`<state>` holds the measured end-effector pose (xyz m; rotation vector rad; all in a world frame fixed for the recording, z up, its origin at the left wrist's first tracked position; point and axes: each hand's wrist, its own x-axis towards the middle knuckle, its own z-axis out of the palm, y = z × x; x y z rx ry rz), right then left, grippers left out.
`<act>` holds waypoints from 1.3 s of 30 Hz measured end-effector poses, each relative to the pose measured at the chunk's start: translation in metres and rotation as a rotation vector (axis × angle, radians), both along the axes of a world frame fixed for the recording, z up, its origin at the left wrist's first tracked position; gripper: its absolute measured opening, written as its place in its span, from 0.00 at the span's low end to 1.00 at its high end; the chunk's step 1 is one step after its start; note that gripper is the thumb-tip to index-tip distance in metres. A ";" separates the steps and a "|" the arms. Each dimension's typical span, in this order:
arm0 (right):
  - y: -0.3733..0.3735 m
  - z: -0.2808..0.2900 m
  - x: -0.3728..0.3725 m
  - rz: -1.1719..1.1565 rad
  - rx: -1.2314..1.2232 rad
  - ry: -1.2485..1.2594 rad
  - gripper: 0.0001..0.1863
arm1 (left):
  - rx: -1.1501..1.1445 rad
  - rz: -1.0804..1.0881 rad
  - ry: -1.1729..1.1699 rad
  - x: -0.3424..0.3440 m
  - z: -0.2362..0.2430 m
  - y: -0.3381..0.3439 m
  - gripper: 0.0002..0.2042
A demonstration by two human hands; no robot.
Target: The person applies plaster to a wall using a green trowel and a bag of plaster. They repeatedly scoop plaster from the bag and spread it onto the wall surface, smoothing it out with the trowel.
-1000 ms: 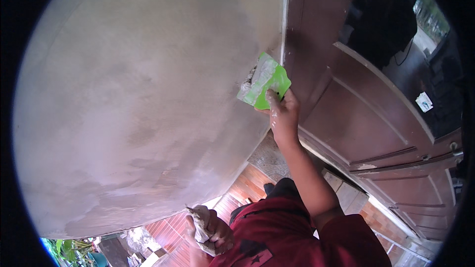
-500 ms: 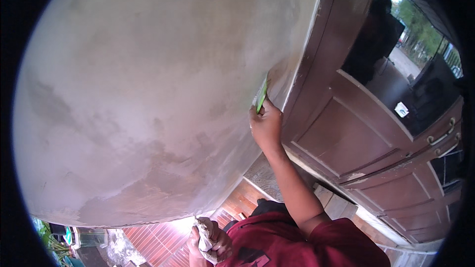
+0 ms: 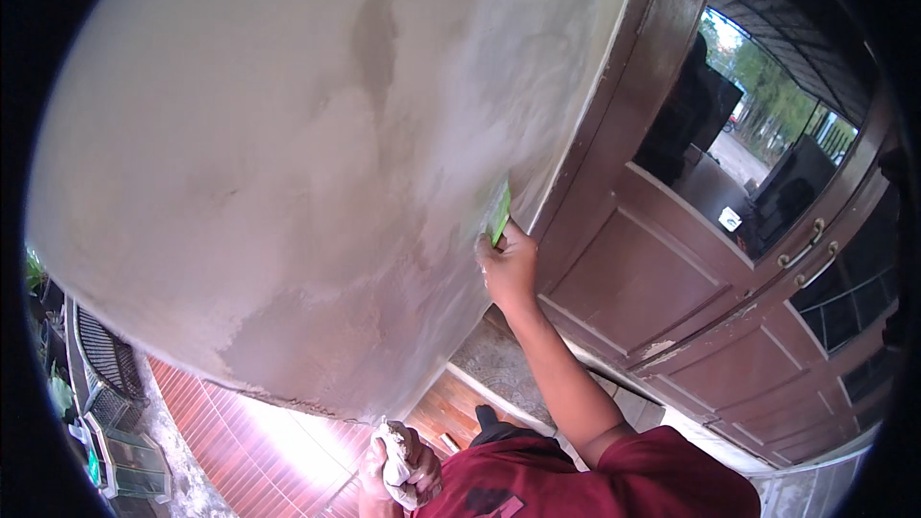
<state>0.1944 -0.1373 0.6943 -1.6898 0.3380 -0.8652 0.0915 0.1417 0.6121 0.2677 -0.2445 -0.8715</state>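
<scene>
My right hand [image 3: 508, 264] grips a green plastic scraper [image 3: 500, 206], seen nearly edge-on against the plastered grey-beige wall [image 3: 288, 134], close to its edge by the brown door frame. Pale smudges mark my fingers. Around that spot the wall shows lighter and darker patches. Low in the view, at the front of my dark red shirt, my left hand [image 3: 408, 460] is closed round a crumpled whitish packet or cloth [image 3: 398, 456]; I cannot make out which it is.
A brown panelled double door [image 3: 638, 278] with glass panes and handles fills the right side. Below are reddish tiles [image 3: 211, 403] and a grey threshold [image 3: 494, 374]. At the lower left stand plants, a dark metal rack [image 3: 106, 355] and a glass-sided box [image 3: 134, 465].
The scraper has turned from face-up beside the wall's edge to edge-on against the wall and now sits lower in view. The view has shifted, showing more of the door and the left floor.
</scene>
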 end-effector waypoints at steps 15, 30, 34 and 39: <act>0.076 0.032 -0.027 0.088 0.126 -0.112 0.13 | 0.028 -0.151 0.038 -0.036 -0.004 0.050 0.20; 0.031 0.035 -0.115 0.415 0.747 -0.162 0.15 | 0.227 -0.021 0.021 -0.055 -0.028 0.069 0.25; 0.013 0.013 -0.111 0.363 0.800 -0.162 0.14 | 0.302 0.006 0.055 -0.057 -0.032 0.072 0.25; -0.006 -0.020 -0.103 0.196 0.920 -0.140 0.14 | 0.369 0.004 0.110 -0.055 -0.049 0.074 0.20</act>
